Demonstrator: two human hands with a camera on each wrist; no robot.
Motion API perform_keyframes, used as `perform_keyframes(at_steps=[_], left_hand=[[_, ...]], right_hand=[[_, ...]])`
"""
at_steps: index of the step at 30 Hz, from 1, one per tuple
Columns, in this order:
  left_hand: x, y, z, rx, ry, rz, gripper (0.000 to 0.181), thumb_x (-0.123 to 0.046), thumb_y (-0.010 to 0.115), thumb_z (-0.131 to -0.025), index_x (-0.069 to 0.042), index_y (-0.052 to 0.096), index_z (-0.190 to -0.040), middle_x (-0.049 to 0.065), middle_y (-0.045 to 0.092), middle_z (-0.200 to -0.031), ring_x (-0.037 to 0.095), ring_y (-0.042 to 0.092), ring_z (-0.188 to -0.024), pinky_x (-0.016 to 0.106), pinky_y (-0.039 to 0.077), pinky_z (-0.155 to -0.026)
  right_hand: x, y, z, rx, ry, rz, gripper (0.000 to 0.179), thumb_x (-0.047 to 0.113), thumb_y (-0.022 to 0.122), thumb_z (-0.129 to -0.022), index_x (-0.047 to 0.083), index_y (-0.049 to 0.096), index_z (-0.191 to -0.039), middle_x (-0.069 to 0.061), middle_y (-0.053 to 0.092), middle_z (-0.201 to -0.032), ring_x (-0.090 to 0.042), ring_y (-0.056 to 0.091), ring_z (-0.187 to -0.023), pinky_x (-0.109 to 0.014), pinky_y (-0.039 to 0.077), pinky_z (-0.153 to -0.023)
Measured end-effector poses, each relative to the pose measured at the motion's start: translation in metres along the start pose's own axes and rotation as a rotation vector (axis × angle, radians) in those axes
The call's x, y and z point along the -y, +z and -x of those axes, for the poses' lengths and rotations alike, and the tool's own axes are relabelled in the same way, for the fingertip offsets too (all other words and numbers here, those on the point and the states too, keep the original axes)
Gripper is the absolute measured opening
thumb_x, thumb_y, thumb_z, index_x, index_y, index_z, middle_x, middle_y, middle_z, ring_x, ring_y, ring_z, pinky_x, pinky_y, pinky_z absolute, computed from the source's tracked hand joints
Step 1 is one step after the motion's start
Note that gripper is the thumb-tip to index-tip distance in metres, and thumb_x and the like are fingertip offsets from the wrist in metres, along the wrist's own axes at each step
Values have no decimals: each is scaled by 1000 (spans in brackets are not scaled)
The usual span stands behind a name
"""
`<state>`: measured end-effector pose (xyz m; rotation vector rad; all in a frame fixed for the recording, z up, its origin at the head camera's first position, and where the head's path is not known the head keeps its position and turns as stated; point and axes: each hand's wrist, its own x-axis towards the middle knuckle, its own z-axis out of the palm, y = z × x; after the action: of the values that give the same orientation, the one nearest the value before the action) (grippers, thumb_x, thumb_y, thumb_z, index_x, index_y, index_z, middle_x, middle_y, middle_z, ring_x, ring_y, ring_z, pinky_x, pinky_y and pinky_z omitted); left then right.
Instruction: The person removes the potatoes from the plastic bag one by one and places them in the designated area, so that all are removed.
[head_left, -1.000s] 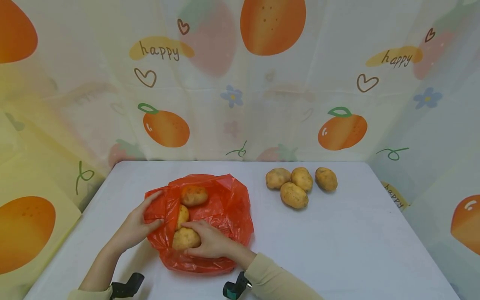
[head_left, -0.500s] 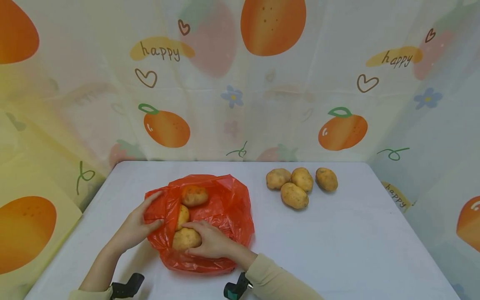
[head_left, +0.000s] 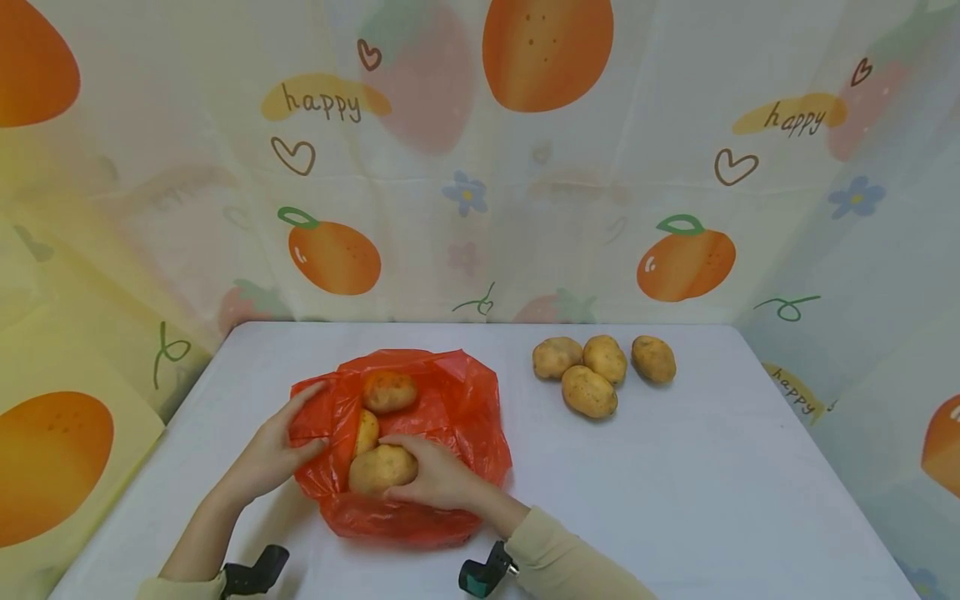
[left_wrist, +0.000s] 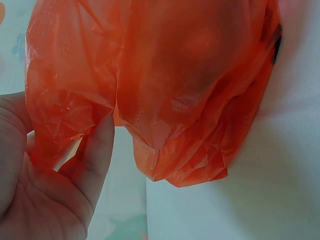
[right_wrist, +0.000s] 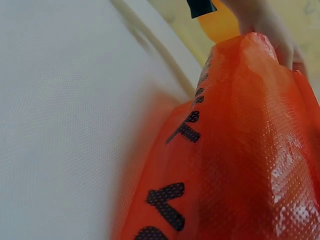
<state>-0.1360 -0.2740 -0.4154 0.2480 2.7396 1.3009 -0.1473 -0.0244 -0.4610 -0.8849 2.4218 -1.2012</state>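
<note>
A red plastic bag [head_left: 474, 400] lies with its mouth up on the left half of the table. My left hand [head_left: 262, 458] holds the bag's left edge; in the left wrist view its thumb and fingers [left_wrist: 97, 155] pinch the thin red film. Inside the mouth, my right hand [head_left: 438, 477] grips a potato [head_left: 381, 470] between thumb and fingers. Behind that one sit another potato [head_left: 367, 433], partly hidden by the film, and a third potato [head_left: 389, 392] farther back. The right wrist view shows mostly the bag's outside [right_wrist: 240, 150] with black lettering, and hides the right hand.
Several loose potatoes [head_left: 588, 392] lie at the back of the white table [head_left: 675, 483], right of the bag. One potato [head_left: 653, 359] stands slightly apart from them. A patterned cloth [head_left: 555, 192] hangs behind the table. Black wrist cameras [head_left: 486, 572] sit at both sleeves.
My right hand has shifted slightly right and up with the potato, which now shows more of itself above the bag's front fold. My left hand stays where it was.
</note>
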Motion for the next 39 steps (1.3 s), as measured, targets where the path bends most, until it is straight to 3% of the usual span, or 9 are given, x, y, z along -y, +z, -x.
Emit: perform_keyframes(at_steps=[9,19,28,39], left_hand=[[-2,-1,-1,7,-5,2,75,-7,62,-85,-24,22,-146,22,34,-139,42,43,-118,48,51,-83],[-1,0,-2,11,-6,15,76,-6,62,-84,-25,22,-146,22,35,-138,40,46,-114,42,54,-79],[1,0,-2,8,-1,6,76,-6,63,-84,-24,22,-146,22,35,-138,42,45,-116,44,53,-80],[-1,-1,0,17,-29,36,76,-8,63,-84,-28,22,-145,22,35,-138,42,47,-114,40,55,-75]], right_hand=[[-4,-11,4,-77,4,-68,66,37,75,-75,22,46,-132,11,51,-126,-7,49,-112,-29,45,-95],[2,-23,10,-105,26,-44,64,38,75,-74,33,45,-130,12,49,-129,-10,48,-114,-34,46,-93],[7,-33,21,-134,-29,-45,65,35,76,-74,33,46,-130,10,50,-127,-10,50,-110,-30,48,-88],[8,-47,38,-237,-66,-20,65,31,78,-72,29,48,-130,7,52,-124,-10,53,-106,-30,48,-87]])
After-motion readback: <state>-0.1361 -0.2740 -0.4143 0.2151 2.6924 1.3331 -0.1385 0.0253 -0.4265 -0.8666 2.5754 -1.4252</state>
